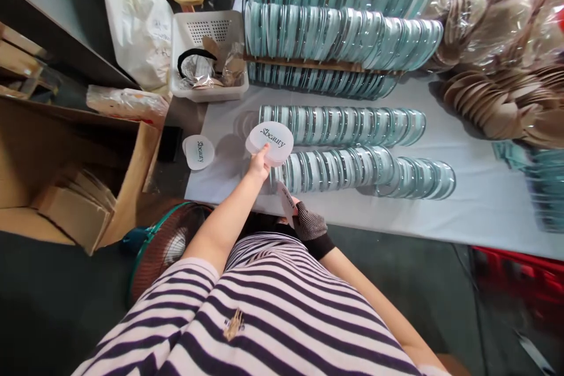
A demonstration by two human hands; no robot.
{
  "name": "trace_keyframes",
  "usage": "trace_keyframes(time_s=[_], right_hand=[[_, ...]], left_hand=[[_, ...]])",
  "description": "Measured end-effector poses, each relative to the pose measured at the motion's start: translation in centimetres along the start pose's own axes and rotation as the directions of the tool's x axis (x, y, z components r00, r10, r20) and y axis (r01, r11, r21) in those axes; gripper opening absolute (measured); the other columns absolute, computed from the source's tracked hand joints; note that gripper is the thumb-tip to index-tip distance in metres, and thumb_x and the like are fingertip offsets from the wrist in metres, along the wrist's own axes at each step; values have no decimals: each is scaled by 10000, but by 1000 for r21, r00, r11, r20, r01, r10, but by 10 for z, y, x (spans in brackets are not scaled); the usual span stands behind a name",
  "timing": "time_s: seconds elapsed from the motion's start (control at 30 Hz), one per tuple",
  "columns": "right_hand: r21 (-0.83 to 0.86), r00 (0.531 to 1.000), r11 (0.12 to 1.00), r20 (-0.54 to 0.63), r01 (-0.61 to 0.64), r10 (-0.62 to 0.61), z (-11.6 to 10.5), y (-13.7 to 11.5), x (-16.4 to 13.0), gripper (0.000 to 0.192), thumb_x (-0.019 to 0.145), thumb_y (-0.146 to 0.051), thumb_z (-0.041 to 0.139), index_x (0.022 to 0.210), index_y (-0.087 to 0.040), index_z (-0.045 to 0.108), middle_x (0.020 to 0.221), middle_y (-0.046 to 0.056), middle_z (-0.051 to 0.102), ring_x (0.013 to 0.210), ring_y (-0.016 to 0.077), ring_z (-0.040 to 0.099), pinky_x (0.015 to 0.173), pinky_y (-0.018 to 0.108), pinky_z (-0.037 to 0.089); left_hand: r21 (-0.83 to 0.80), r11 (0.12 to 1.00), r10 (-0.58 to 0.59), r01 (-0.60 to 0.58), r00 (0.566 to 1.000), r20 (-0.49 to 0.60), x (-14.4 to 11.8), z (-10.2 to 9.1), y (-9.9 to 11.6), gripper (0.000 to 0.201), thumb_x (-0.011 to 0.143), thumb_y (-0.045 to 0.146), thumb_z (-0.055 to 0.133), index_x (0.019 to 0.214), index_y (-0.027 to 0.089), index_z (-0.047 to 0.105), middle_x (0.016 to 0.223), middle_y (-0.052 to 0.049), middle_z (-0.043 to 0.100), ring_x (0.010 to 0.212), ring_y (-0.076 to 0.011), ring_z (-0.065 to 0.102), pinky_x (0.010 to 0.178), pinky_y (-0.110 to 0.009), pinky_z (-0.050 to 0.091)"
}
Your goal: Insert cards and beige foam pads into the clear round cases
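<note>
My bare left hand [259, 165] grips a small stack of white rounded cards [272, 136] printed "beauty", with the thumb on top. My right hand [311, 223], in a dark patterned glove, is closed on a single printed card [286, 202] tilted nearly on edge near the table's front. Just beyond my hands, a row of clear round glass-like pieces [335, 169] stands on edge with white inserts between them. Behind it runs a second such row [343, 124]. More printed cards [198, 153] lie at the table's left end.
A white cloth [476, 211] covers the table. Packed rows of clear pieces [343, 32] stand at the back, with brown oval pieces [480, 100] to the right. A white plastic basket [209, 94] stands back left. A fan [163, 247] and an open cardboard box [141, 170] are at left.
</note>
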State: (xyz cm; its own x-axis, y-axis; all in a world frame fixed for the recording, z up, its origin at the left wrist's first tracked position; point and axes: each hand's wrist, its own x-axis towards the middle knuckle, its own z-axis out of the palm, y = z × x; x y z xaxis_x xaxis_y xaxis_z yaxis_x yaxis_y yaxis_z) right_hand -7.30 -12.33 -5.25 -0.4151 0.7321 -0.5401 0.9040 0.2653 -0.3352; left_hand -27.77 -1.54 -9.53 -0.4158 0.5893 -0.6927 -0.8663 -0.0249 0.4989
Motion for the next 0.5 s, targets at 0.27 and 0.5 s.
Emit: trace_keyframes(time_s=[0.27,0.5], right_hand=[[-19,987,987,4,-158,159,-11,-45,66,399,955,-321,411,1331,-196,457,976,143,720,853,261,697,705,313,450],[29,972,978,-102,-208,210,-4,-31,68,274,974,-353,379,1095,-173,548,899,112,708,794,214,680,678,279,434]], left_hand=[[8,998,-55,54,996,75,0,-3,-9,315,783,86,730,1091,133,685,1136,-116,728,1156,-240,645,1058,-408,479],[-56,992,-112,115,992,56,3,-7,-6,289,782,88,730,1066,125,690,1121,-117,733,1148,-247,650,1062,-432,475]])
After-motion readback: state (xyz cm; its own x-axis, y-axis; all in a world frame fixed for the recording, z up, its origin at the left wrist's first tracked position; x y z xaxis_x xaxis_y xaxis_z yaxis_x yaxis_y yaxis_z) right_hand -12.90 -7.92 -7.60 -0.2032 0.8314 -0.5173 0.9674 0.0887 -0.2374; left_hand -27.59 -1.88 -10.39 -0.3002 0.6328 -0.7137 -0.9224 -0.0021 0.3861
